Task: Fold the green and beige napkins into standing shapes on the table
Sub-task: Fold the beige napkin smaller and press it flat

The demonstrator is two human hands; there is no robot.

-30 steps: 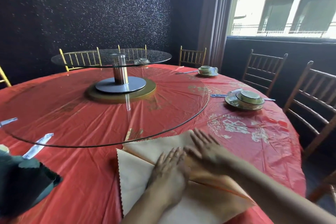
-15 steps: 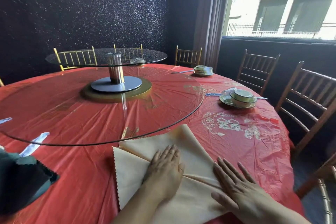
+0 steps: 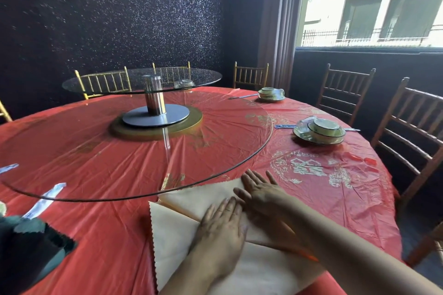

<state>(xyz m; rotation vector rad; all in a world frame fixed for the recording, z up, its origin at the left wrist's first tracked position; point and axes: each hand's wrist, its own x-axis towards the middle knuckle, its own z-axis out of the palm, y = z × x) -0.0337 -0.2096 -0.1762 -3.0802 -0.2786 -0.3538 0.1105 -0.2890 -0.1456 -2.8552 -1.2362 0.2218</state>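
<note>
Left fingers [image 3: 230,206]: straight, held close together, flat on cloth. Right fingers [image 3: 251,177]: straight, slightly spread, also flat. Neither pinches anything. The left hand [image 3: 220,230] presses palm-down mid-cloth. The right hand [image 3: 261,193] lies just ahead of it, at the far corner.

Under both: beige cloth napkin [image 3: 175,235], matte, smooth, zigzag-cut along its left edge, with a folded upper layer over a flat lower one. It lies on the near edge of the round desk [image 3: 335,199], which is covered in glossy, wrinkled red plastic sheet with gold print. Dark green cloth napkin [image 3: 28,246], same zigzag edge, lies crumpled at the near left, well apart.

Beyond: large clear glass turntable [image 3: 265,141] on a metal post, its rim over the beige napkin's far corner. Green-rimmed ceramic bowl on a plate [image 3: 321,130], far right.

Half a second ago the right hand lay on the near right part of the napkin; now it is at the far corner. The left hand has stayed put.

The napkin's far corner points at the turntable. The fold line, its long axis, runs diagonally from far left to near right.
</note>
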